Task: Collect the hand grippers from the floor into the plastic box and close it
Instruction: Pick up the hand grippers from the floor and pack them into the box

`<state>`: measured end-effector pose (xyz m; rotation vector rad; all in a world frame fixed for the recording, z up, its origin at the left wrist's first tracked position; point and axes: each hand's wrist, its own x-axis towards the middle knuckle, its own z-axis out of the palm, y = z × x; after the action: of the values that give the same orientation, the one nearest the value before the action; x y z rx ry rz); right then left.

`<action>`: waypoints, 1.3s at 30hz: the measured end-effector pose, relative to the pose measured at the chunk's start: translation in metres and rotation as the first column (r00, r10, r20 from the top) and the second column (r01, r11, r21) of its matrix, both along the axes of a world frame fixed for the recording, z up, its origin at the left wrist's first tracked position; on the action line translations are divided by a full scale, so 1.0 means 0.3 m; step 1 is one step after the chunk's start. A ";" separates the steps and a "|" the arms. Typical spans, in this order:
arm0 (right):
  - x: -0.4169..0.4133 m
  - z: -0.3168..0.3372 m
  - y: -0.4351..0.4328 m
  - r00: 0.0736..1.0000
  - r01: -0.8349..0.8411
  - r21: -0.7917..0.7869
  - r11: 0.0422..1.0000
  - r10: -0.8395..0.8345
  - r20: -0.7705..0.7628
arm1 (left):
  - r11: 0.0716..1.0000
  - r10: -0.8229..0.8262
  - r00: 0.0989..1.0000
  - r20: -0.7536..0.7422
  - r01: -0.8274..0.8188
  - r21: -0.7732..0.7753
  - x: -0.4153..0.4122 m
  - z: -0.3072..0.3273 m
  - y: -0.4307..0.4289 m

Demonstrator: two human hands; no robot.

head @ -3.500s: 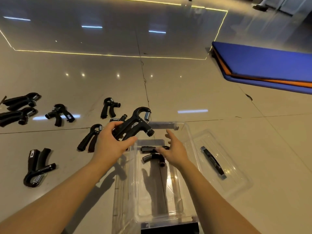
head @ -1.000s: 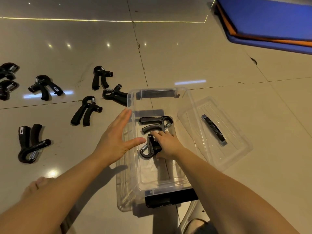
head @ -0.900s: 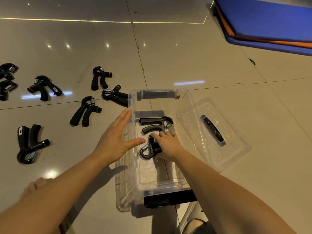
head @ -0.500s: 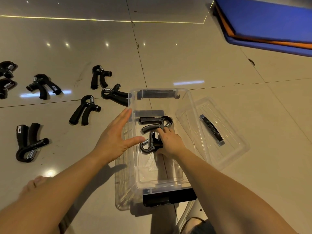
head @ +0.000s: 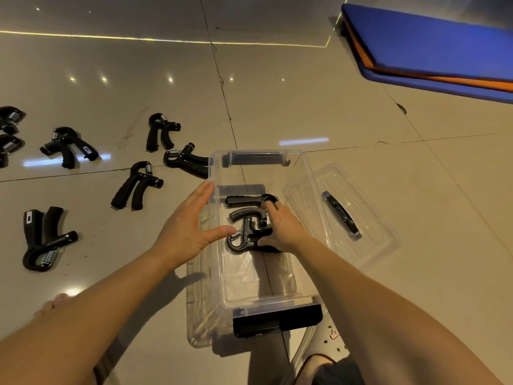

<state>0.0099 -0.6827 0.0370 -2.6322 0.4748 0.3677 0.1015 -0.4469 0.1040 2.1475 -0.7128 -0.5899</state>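
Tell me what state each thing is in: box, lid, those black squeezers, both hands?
Plastic box: open, on the floor, two grippers inside.
Lid: off, lying beside the box's right.
Far gripper: lying on the box bottom.
Near gripper: in the box, gripped by the right hand.
Left hand: open, over the box's left wall.
Floor grippers: uncollected, left of the box.

Both bare forearms reach forward from the lower edge of the view. The left hand (head: 188,226) is flat, palm down, its fingers straight and close together, the thumb spread wide toward the right. The right hand (head: 284,227) lies palm down with bent fingers and tucked thumb, pinching a hand gripper (head: 243,241).
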 end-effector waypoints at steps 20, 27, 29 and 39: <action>0.318 0.795 0.380 0.834 -0.012 0.104 0.995 -0.048 0.550 | 0.984 0.178 0.935 0.308 -0.175 -0.037 0.196 0.670 0.382; 0.500 0.772 0.717 0.819 -0.093 0.273 0.958 -0.083 0.568 | 0.861 0.507 0.830 0.230 -0.480 -0.168 0.305 0.647 0.684; 0.556 0.684 0.793 0.848 -0.090 0.326 0.941 -0.100 0.520 | 0.825 0.564 0.803 0.191 -0.543 -0.156 0.319 0.529 0.771; 0.700 0.113 0.859 0.979 0.081 0.221 0.972 -0.119 0.165 | 0.749 0.656 0.755 -0.008 -0.649 0.135 0.375 -0.062 0.921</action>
<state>0.2199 -0.4249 0.0708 -2.3954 0.4788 0.1416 0.2141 -0.1707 0.0853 2.2897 0.1465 -0.3060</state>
